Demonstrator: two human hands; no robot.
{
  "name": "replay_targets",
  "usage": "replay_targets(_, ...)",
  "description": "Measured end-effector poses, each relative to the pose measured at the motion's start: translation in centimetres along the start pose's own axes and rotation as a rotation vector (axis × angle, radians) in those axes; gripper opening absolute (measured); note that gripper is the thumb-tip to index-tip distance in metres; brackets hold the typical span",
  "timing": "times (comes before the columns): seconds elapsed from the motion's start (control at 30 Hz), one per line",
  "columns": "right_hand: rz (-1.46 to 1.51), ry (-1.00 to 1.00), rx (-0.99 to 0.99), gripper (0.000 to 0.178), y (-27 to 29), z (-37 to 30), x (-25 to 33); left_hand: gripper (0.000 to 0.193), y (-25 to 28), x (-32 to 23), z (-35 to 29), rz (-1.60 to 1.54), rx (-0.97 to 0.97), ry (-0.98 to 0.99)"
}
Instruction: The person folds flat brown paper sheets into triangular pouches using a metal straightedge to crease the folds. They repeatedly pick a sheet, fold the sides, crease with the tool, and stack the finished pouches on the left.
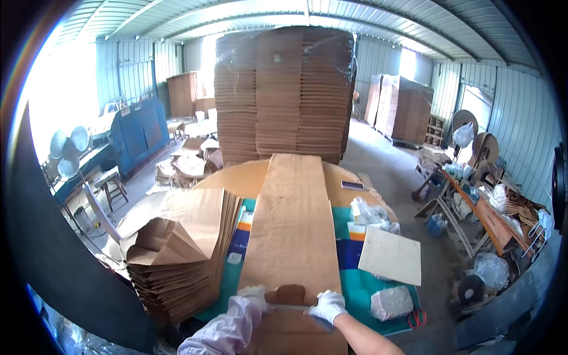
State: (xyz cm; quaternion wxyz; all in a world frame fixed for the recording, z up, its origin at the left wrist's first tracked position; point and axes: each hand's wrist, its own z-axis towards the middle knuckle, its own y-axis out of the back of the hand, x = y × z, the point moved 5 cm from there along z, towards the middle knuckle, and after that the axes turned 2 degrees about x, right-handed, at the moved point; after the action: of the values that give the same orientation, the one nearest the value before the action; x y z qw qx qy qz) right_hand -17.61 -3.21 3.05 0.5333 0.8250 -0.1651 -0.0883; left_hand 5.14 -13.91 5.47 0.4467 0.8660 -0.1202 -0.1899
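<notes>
Before me a long brown kraft paper bag [290,236] lies flat, running away from me over the table. Across its near end stretches a thin pale strip [289,307], with a darker brown rounded patch [287,294] just beyond it. My left hand [254,297], in a white glove below a pale lilac sleeve, is closed at the strip's left end; its fingers are partly blurred. At the other end my right hand [327,306], also white-gloved and bare-armed, has its fingers curled over the strip. What lies under the fingers is hidden.
A fanned stack of kraft bags [177,260] stands on the left. To the right lie a pale square board [390,255], a wrapped white block [391,303], red-handled scissors [417,319] and a phone [352,185]. A tall wrapped pallet of brown paper [284,94] rises behind the table.
</notes>
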Motion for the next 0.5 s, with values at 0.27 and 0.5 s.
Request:
replay_targets(0.27, 0.07, 0.702, -0.557, 0.062, -8.8, -4.1, 2.2, 0.073, -8.5, 2.1, -4.3, 0.322, -0.398, -0.666)
replay_targets(0.5, 0.114, 0.807, -0.352, 0.084, -7.2, -3.7, 4.2, 0.08, -7.4, -1.3, -4.7, 0.303, -0.347, -0.715)
